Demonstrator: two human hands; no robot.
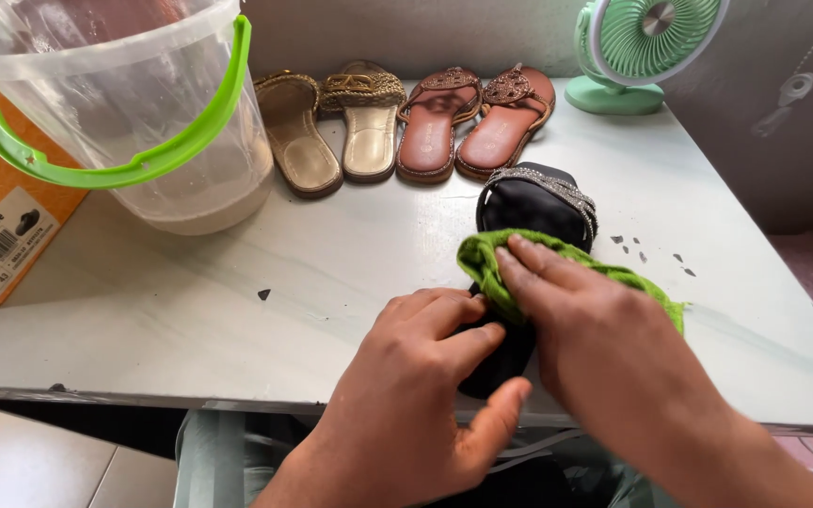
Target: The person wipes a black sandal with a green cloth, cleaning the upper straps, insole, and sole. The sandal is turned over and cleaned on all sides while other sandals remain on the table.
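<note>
**Green cloth on the black sandal, both hands down**

I'm looking at the lower centre of the frame, where a black sandal point(529, 212) lies on the pale table point(237, 282), its long axis running from the near edge up toward the top of the picture. The studded strap end points away from me; the heel end sits under the hands. My right hand point(595, 329) lies flat on a green cloth point(491, 259), fingers stretched out and pressing it onto the sandal, not curled round anything. My left hand point(425, 367) is cupped on the sandal's near left side, fingers bent and holding it, thumb out toward the table edge. Both hands touch the sandal; the left is on its nearer end.

Much of the sole is hidden beneath cloth and hands. Upper centre, a gold pair of sandals point(336, 127) and a brown pair point(472, 122) stand in a row. Upper left, a clear bucket point(143, 103) with a green handle is cut off by the frame, a little cloudy water in the bottom. A green fan point(646, 47) is at upper right.
</note>
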